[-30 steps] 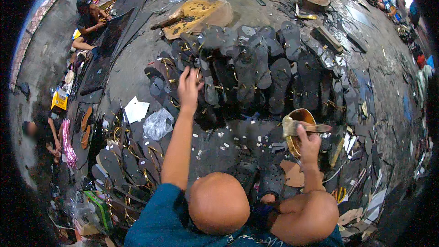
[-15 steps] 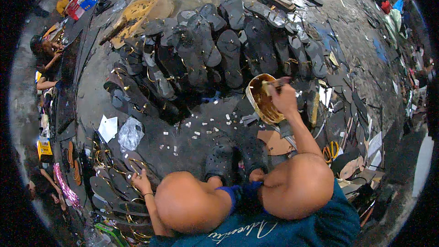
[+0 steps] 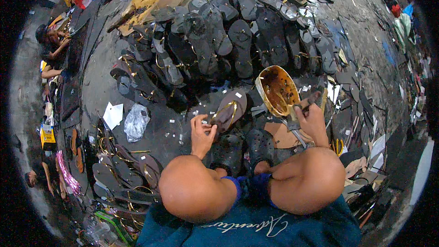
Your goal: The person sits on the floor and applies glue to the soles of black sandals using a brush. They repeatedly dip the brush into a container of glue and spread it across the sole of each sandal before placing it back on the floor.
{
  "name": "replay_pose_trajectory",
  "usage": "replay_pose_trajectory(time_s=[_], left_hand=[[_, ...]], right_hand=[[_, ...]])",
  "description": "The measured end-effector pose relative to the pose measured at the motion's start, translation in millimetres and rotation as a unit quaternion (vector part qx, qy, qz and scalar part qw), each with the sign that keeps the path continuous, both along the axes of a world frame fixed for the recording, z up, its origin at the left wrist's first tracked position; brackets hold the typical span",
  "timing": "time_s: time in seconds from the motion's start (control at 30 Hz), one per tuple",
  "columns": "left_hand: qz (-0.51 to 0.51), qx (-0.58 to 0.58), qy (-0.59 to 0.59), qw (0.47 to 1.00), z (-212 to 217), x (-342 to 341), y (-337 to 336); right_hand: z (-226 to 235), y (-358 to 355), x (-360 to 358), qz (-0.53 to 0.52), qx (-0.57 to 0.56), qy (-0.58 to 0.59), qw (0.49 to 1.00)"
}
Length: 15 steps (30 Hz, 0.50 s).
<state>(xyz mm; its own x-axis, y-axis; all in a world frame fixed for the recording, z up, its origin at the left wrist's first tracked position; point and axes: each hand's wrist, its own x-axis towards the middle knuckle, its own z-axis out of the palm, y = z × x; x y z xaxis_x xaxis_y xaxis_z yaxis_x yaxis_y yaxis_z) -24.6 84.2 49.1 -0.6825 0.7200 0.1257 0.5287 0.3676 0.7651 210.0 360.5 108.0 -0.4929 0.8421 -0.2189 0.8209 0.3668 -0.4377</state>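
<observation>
A brown flip-flop (image 3: 232, 105) with a gold strap is gripped at its lower end by my left hand (image 3: 201, 136), fingers closed on the sole. It tilts up above the floor, just beyond my dark clogs (image 3: 227, 152). My right hand (image 3: 314, 122) is closed around a short, stained brush (image 3: 299, 105), partly hidden by the fingers. The brush is beside the near right rim of a cut-open pale tub (image 3: 259, 90). Brown, sticky-looking residue coats the tub's inside.
Dark sandals (image 3: 241, 48) stand in a curved row beyond the tub. More gold-strapped flip-flops (image 3: 109, 174) are piled at my left, near a clear plastic bag (image 3: 136, 122). Cardboard (image 3: 281, 138) and scraps lie to the right. Another person (image 3: 51, 41) sits far left.
My left hand has lifted a flip-flop from the left pile and brought it to the middle. My right hand has drawn the brush out of the tub, toward me and right.
</observation>
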Motion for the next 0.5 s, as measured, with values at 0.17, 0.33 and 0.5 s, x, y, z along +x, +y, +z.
replay_pose_trajectory(time_s=[0.17,0.33,0.5], left_hand=[[-0.155,-0.094,-0.079,0.980,-57.0,-4.2,14.0],[-0.222,-0.156,0.071,0.960,-87.5,-14.8,99.3],[0.019,0.183,-0.695,0.695,-31.3,-44.2,126.7]], right_hand=[[-6.1,-4.0,17.8,0.123,-0.179,-0.083,0.973],[32.8,-14.1,-29.7,-0.026,-0.283,0.364,0.887],[34.8,-15.6,-104.2,0.062,-0.063,0.422,0.902]])
